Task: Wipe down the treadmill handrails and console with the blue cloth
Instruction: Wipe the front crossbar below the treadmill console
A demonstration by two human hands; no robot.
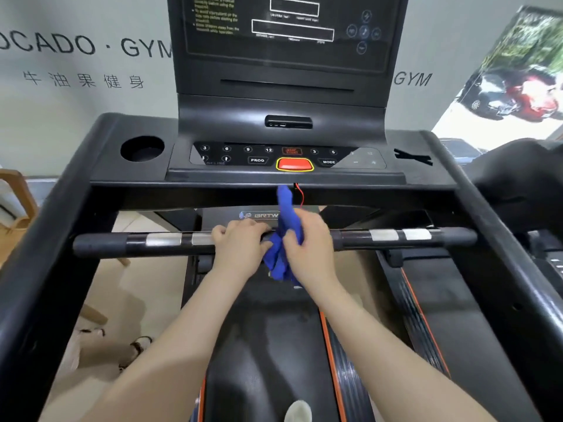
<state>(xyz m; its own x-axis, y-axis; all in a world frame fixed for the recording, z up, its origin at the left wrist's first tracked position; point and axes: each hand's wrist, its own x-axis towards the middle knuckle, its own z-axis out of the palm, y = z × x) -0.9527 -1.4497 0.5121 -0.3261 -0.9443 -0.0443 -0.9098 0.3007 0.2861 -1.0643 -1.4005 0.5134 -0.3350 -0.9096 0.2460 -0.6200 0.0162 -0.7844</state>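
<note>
Gym wall (76, 65) with lettering behind a black treadmill console (286, 159). Front handrail bar (128, 243) runs crosswise below it. Left hand (240, 248) rests on the bar's middle, fingers curled over it, touching the blue cloth (281, 236). Right hand (307, 242) grips the bunched cloth, fingers clamped on it, cloth draped over the bar.
</note>
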